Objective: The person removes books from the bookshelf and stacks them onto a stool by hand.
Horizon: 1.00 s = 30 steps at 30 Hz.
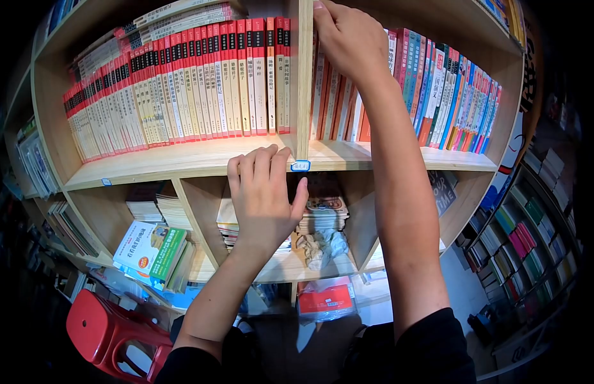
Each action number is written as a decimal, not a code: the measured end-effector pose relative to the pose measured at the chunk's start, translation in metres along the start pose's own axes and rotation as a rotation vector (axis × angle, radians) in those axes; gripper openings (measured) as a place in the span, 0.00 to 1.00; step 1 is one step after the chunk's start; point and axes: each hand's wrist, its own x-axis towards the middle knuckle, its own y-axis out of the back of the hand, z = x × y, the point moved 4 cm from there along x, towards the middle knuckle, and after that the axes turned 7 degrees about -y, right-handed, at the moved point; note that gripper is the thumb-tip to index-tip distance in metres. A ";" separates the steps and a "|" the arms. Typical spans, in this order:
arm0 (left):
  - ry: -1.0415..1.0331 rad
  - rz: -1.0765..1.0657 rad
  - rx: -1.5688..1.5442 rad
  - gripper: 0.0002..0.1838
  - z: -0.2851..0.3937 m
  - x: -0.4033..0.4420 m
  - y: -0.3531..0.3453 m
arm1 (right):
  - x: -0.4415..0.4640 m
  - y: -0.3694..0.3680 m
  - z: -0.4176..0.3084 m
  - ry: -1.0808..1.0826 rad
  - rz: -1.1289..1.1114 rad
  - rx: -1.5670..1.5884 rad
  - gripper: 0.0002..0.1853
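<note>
My left hand (pixel 265 195) lies with its fingers apart over the front edge of the wooden shelf board (pixel 207 163), just left of a small blue-framed label (pixel 300 166). It holds nothing. Higher up, my right hand (pixel 356 40) is at the upright wooden divider (pixel 303 83), with its thumb near the divider's front edge. Its other fingers are hidden behind the hand and cut off by the top of the view. Behind the right forearm stands a row of colourful books (pixel 431 89). Left of the divider is a tight row of red-and-cream books (pixel 201 89).
Below are stacked books (pixel 322 214), a crumpled cloth or paper (pixel 322 246), and a green-and-white book (pixel 153 253) on a pile. A red plastic stool (pixel 95 326) stands lower left. A red package (pixel 325 299) sits low in the middle. More bookshelves (pixel 533 237) line the right.
</note>
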 end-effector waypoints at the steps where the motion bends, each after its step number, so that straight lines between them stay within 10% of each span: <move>1: -0.001 0.002 -0.001 0.27 0.000 0.000 0.000 | -0.001 0.001 -0.001 0.004 0.002 -0.001 0.22; 30: -0.004 0.015 -0.001 0.27 0.004 0.000 0.001 | -0.015 0.028 -0.022 0.044 0.126 0.023 0.16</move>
